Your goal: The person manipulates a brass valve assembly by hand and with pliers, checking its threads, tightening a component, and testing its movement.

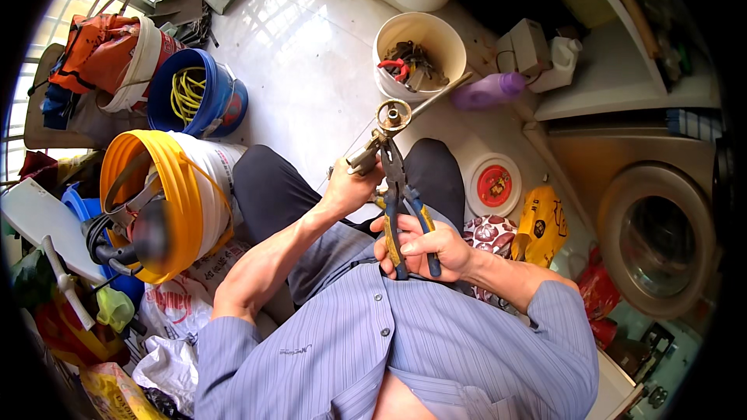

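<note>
In front of my lap, my left hand (354, 188) is closed around the handle of a worn metal foam gun (364, 159). Its round cup faces up, and its long thin barrel points away to the upper right. My right hand (429, 246) grips combination pliers (395, 179) with blue and yellow handles, which are spread apart. The pliers' dark jaws reach up to the gun just below the cup. Whether they bite on it I cannot tell. Some fingers of my left hand are hidden behind the gun and pliers.
Ahead stands a white bucket (424, 23) with tools inside. On the left are a blue bucket (198, 97) holding yellow cord and a tipped yellow bucket (132, 159). A purple bottle (489, 91), a round white lid (475, 187) and a washing machine (607, 218) are on the right.
</note>
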A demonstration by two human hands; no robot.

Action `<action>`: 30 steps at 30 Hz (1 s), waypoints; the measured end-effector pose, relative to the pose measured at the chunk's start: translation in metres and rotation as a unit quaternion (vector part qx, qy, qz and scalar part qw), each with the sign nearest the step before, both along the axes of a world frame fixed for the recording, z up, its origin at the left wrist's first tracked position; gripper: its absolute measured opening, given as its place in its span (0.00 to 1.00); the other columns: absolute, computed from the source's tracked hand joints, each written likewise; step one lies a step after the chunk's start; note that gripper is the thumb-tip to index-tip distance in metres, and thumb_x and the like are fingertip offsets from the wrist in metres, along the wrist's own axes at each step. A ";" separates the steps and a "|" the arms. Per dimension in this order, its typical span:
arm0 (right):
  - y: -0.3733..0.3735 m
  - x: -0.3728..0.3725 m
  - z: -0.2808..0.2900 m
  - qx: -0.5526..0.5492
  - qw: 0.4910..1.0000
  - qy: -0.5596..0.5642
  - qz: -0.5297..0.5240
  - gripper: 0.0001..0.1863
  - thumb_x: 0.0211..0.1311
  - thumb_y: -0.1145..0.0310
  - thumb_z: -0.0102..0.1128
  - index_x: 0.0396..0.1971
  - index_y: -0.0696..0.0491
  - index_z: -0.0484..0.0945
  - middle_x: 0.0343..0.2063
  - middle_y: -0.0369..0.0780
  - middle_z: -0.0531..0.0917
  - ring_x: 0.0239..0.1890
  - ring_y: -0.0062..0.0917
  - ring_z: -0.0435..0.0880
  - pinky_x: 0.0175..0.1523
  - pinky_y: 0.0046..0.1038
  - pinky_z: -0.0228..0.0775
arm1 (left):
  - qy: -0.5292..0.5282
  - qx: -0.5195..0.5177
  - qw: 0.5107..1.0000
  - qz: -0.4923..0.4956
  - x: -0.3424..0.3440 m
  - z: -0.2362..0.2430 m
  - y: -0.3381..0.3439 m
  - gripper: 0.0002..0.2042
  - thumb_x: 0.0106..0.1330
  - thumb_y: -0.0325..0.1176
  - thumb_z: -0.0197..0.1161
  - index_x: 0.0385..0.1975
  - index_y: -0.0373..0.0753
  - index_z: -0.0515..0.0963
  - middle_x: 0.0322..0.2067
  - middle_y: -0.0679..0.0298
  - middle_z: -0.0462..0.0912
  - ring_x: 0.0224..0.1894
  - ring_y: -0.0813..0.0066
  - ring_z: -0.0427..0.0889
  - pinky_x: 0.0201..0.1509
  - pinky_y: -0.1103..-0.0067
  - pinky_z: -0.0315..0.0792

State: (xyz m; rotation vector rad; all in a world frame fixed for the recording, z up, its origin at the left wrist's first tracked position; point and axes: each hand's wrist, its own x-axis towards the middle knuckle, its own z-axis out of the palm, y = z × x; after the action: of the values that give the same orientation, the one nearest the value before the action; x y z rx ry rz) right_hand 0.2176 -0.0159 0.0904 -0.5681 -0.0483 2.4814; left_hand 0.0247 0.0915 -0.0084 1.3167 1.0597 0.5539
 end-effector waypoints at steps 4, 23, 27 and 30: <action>-0.002 -0.001 -0.006 -0.003 1.000 0.004 -0.008 0.32 0.66 0.72 0.56 0.69 0.58 0.60 0.49 0.47 0.79 0.50 0.34 0.83 0.58 0.37 0.75 | -0.014 0.014 1.000 0.014 0.002 -0.004 -0.003 0.05 0.70 0.22 0.59 0.41 0.35 0.80 0.30 0.69 0.84 0.31 0.82 0.79 0.34 0.78 0.74; 0.009 -0.008 -0.013 0.002 1.000 0.012 -0.022 0.31 0.67 0.71 0.58 0.69 0.56 0.62 0.50 0.47 0.81 0.52 0.37 0.84 0.58 0.39 0.76 | 0.043 0.091 0.990 0.099 0.007 0.005 0.001 0.05 0.67 0.27 0.63 0.31 0.32 0.80 0.19 0.62 0.78 0.24 0.82 0.74 0.27 0.74 0.70; 0.012 -0.007 -0.013 0.022 1.000 0.003 -0.003 0.36 0.63 0.70 0.61 0.71 0.59 0.60 0.52 0.51 0.79 0.53 0.40 0.83 0.60 0.39 0.74 | 0.055 0.094 0.989 0.096 0.004 0.004 0.004 0.04 0.67 0.26 0.63 0.31 0.32 0.80 0.19 0.61 0.78 0.24 0.81 0.73 0.28 0.74 0.71; 0.013 -0.010 -0.013 0.036 0.999 0.013 -0.013 0.35 0.64 0.71 0.60 0.71 0.59 0.59 0.52 0.50 0.80 0.53 0.39 0.84 0.59 0.37 0.76 | 0.041 0.076 0.992 0.090 0.003 0.001 0.005 0.03 0.66 0.25 0.63 0.32 0.32 0.79 0.20 0.62 0.78 0.26 0.82 0.74 0.30 0.74 0.71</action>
State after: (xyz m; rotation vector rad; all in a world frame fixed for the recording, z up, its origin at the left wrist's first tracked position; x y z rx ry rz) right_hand 0.2072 -0.0032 0.0770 -0.5016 -0.1195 2.4499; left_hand 0.0277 0.0966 -0.0071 1.3947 1.2302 0.7332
